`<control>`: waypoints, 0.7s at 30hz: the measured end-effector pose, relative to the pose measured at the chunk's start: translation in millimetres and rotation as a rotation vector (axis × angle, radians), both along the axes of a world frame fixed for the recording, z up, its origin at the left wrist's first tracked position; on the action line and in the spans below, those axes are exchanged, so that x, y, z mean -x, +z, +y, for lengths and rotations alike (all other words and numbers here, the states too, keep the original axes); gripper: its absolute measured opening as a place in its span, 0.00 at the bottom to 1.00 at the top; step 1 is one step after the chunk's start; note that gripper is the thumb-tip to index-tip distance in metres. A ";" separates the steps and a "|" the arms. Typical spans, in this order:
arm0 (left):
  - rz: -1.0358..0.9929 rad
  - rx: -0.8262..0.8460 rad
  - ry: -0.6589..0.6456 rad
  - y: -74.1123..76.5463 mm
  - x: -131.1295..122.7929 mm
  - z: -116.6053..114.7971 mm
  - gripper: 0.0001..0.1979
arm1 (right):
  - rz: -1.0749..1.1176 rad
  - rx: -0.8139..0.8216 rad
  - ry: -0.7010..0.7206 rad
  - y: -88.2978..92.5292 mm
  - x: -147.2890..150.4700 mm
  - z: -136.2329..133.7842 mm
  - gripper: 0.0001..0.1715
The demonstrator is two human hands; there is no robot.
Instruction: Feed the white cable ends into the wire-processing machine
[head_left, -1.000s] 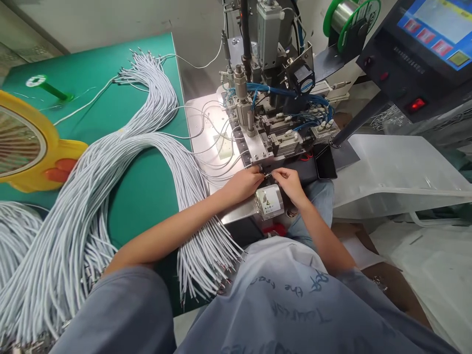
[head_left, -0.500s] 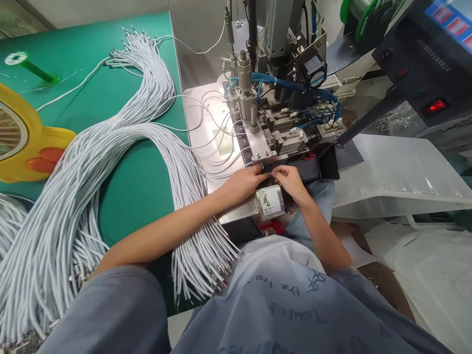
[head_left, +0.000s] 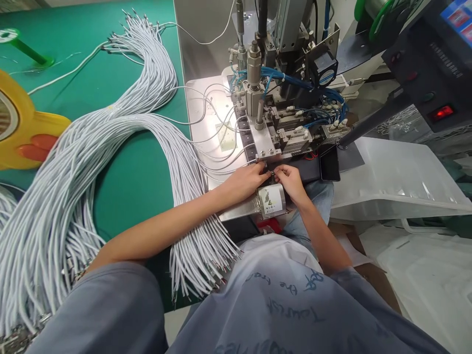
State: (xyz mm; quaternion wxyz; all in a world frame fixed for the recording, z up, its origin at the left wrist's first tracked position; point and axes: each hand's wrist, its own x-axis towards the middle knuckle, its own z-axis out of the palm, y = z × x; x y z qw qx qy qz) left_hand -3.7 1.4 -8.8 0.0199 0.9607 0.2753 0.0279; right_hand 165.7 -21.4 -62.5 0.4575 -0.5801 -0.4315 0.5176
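Just in front of the machine, my left hand and my right hand meet fingertip to fingertip. A small metal part shows between them, too small to identify. My right thumb and forefinger pinch it. The left fingers are closed and bent at the machine's front edge; what they hold is hidden. Several thin white cables run from the left into the machine beside my left hand. Directly below the hands sits a clear packet with a white label.
Long bundles of white cables lie across the green mat, partly under my left forearm. A yellow object and a green spool are at left. On the right are a small black tray, a control box and a translucent bin.
The view has shifted slightly, so the machine appears a little further right. Both hands keep their pinch at the same spot before the machine, with only slight finger movement.
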 end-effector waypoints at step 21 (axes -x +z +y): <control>0.186 -0.006 0.369 15.3 2.6 -13.5 0.13 | -0.408 -0.343 -0.227 26.0 15.9 -69.3 0.14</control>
